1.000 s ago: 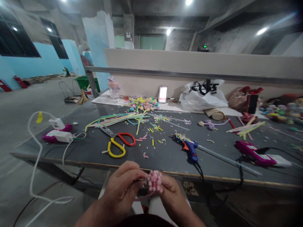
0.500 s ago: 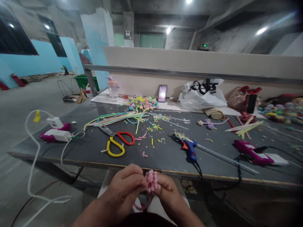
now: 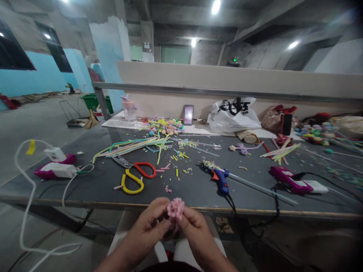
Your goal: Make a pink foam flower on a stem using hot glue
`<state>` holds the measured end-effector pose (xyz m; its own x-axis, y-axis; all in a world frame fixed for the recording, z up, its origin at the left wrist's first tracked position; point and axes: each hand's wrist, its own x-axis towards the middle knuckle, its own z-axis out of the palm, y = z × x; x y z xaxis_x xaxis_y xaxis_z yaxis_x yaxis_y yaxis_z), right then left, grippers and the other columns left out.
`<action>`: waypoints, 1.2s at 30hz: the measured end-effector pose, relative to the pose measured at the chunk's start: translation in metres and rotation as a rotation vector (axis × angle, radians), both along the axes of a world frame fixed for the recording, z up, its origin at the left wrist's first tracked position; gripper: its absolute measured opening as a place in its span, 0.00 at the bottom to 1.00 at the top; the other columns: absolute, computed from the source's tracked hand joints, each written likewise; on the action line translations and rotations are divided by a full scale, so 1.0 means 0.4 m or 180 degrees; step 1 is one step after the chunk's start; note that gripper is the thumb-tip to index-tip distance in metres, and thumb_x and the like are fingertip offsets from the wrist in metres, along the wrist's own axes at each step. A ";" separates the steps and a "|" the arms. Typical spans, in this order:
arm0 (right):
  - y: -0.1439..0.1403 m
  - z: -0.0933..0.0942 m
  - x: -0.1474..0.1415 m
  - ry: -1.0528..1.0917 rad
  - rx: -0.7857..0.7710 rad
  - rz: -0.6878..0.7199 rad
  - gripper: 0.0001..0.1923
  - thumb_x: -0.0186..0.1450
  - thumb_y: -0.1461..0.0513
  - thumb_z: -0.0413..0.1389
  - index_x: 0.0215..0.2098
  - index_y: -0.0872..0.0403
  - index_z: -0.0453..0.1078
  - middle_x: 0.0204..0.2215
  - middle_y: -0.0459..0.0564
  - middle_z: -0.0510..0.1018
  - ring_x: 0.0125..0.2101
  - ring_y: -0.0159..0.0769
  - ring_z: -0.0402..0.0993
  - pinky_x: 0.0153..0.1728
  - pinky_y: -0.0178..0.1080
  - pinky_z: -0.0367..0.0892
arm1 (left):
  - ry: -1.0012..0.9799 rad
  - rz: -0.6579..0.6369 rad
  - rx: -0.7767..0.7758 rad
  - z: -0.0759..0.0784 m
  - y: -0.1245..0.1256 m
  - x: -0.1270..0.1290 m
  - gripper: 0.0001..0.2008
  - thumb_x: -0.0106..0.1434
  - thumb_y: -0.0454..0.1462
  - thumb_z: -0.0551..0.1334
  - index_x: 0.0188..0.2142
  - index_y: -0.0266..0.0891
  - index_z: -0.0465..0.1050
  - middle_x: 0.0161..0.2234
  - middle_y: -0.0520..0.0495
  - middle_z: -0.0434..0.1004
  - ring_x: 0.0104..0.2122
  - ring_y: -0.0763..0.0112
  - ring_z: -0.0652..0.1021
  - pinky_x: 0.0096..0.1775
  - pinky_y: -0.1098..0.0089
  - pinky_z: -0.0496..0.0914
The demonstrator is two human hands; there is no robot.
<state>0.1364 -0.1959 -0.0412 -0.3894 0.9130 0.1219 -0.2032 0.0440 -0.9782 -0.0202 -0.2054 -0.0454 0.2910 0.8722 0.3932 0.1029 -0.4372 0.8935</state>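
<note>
A fuzzy pink pipe-cleaner flower (image 3: 176, 208) is held between both hands, just in front of the table's near edge. My left hand (image 3: 151, 224) is closed, thumb and fingers pinching the flower's left side. From the right, my right hand (image 3: 195, 226) grips it with thumb and forefinger. The flower's underside and stem are mostly hidden by the fingers. Beyond the hands on the table lie scissors (image 3: 132, 184) with one yellow and one red handle. A blue glue gun (image 3: 222, 181) with a long clear glue stick rests to the right, its nozzle among coloured scraps.
Pipe cleaners (image 3: 133, 146) lie left of centre, behind the scissors. Purple power strips (image 3: 53, 170) with a white cable sit at left, another purple strip (image 3: 289, 180) at right. A phone (image 3: 188, 114), a bottle (image 3: 129, 112) and a white bag (image 3: 234, 116) stand along the back.
The view has shifted, so the table's contents appear further left. Both hands still hold the pink flower, which is turned with its petals facing up more; the left fingers have changed position.
</note>
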 end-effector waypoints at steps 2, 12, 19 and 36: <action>0.000 -0.001 -0.001 0.0039 -0.0111 0.0040 0.16 0.59 0.51 0.54 0.27 0.53 0.74 0.20 0.44 0.71 0.21 0.29 0.66 0.25 0.32 0.65 | -0.0098 -0.0173 -0.0128 0.009 -0.002 0.011 0.14 0.62 0.39 0.56 0.47 0.44 0.70 0.45 0.43 0.69 0.44 0.65 0.72 0.44 0.66 0.69; 0.014 -0.043 0.002 0.0399 -0.0911 0.0446 0.14 0.50 0.54 0.63 0.25 0.58 0.75 0.17 0.43 0.69 0.19 0.26 0.63 0.23 0.30 0.60 | -0.1134 -0.0069 -0.1572 -0.014 -0.014 0.044 0.14 0.52 0.45 0.65 0.33 0.37 0.77 0.46 0.41 0.67 0.40 0.62 0.72 0.37 0.68 0.70; 0.018 -0.038 0.010 0.0412 -0.0845 0.0789 0.14 0.53 0.54 0.62 0.30 0.57 0.76 0.23 0.46 0.73 0.26 0.30 0.68 0.34 0.34 0.62 | -0.1183 0.0246 -0.1761 -0.008 -0.004 0.035 0.13 0.54 0.42 0.63 0.37 0.38 0.76 0.39 0.44 0.73 0.38 0.65 0.72 0.39 0.69 0.67; -0.004 0.067 0.056 -0.1425 0.2447 -0.0642 0.10 0.62 0.69 0.52 0.40 0.52 0.68 0.35 0.49 0.72 0.38 0.34 0.67 0.39 0.37 0.63 | 0.1269 0.0641 0.1027 0.017 -0.008 0.003 0.09 0.63 0.30 0.50 0.35 0.38 0.68 0.26 0.50 0.70 0.26 0.74 0.70 0.29 0.75 0.64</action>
<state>0.1586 -0.1976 -0.0143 -0.3886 0.6985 0.6009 0.2707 0.7100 -0.6502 -0.0189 -0.2088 -0.0386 0.3120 0.7794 0.5434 0.5159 -0.6192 0.5919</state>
